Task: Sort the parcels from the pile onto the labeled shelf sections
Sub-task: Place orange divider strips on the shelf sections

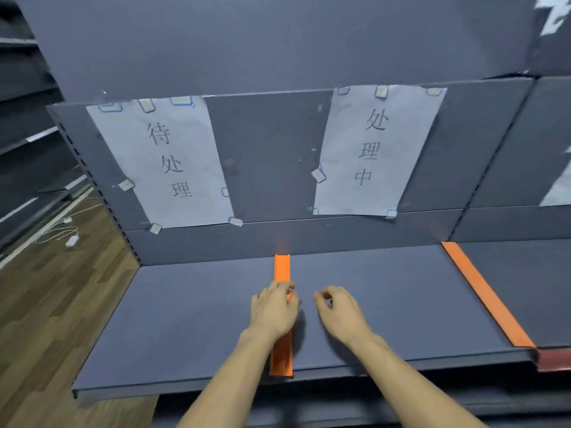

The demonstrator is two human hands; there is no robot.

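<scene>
Flat grey shelf (185, 319) at lower centre, orange divider strip (282, 270) long axis running front-to-back, left hand (273, 310) fingers curled over it, right hand (338, 313) loosely curled, empty, paper labels (163, 162) taped above.

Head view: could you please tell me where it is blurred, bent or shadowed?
Head view: wide-angle bending tilts the shelf back panel; the left hand is motion-smeared at its fingertips over the orange divider; soft shadow lies between both hands; the right hand looks sharper.

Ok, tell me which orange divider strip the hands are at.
The middle orange strip, between the two paper labels; the left hand lies over it. The other strip lies far right, untouched.
</scene>
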